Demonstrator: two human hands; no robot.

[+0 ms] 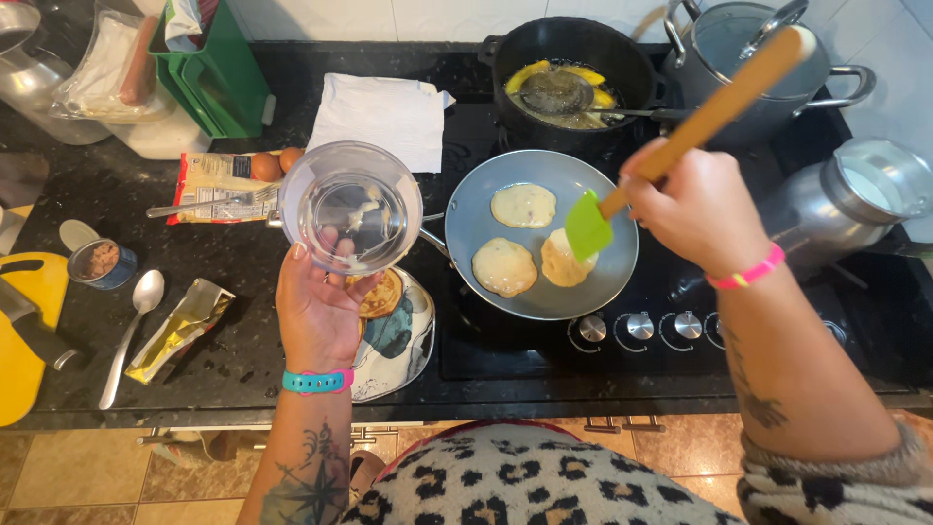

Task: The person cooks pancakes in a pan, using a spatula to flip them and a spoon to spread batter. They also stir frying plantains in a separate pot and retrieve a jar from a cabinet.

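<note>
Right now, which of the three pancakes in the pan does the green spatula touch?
The rightmost pancake, at the lower right of the pan: the green spatula lies on its edge. The other two lie apart.

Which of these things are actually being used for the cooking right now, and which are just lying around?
In use: left hand, glass bowl, right hand, spatula, pan, pancakes.
Lying about: spoon, tin, eggs, cloth, fork.

Green spatula blade (587,226) on a tan handle; pale yellow pancakes (523,205) in a grey pan (476,219); speckled black bench (194,262); yellow board (19,360) at nine o'clock.
</note>
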